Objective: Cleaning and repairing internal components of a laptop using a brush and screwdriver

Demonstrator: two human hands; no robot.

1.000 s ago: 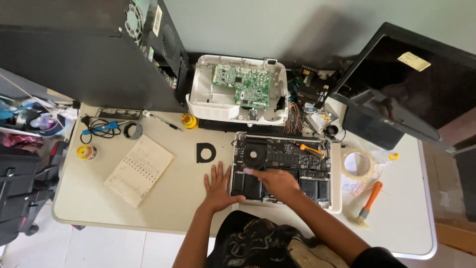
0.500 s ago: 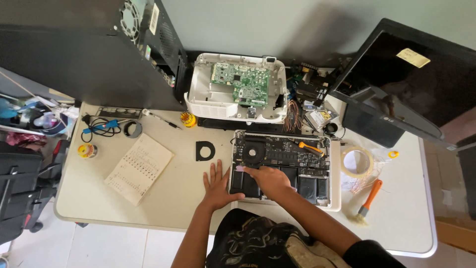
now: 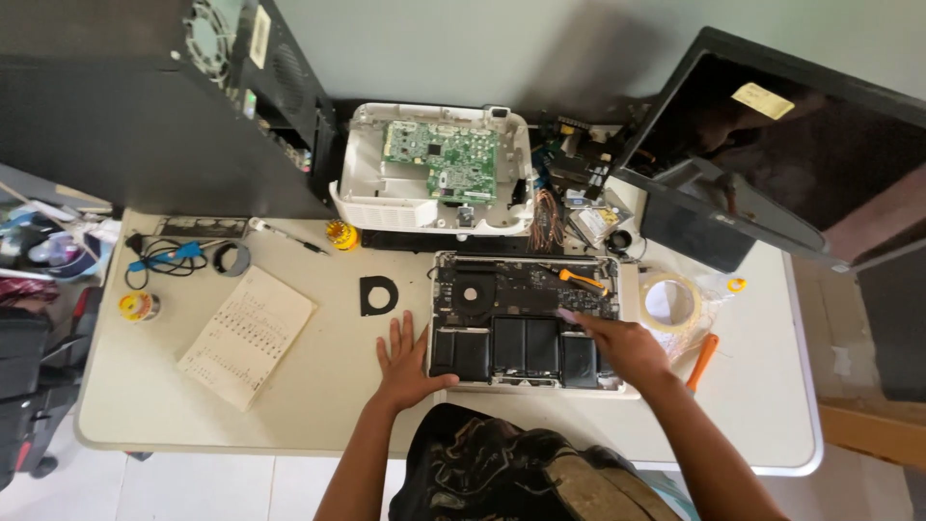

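One opened laptop [image 3: 526,323], one tape roll [image 3: 669,301], two orange-handled screwdrivers [image 3: 584,281] (one inside), one paper sheet [image 3: 247,335].

You are working in soft, even daylight; the pale table [image 3: 318,405] is reading bright. The tilted monitor [image 3: 820,154] at the table's far right corner is catching faint reflections. Your hands are casting only weak shadows. Frame edges are bending slightly.

Bare table [image 3: 328,386] left of laptop [image 3: 526,323]; tape roll [image 3: 670,301] crowding right.
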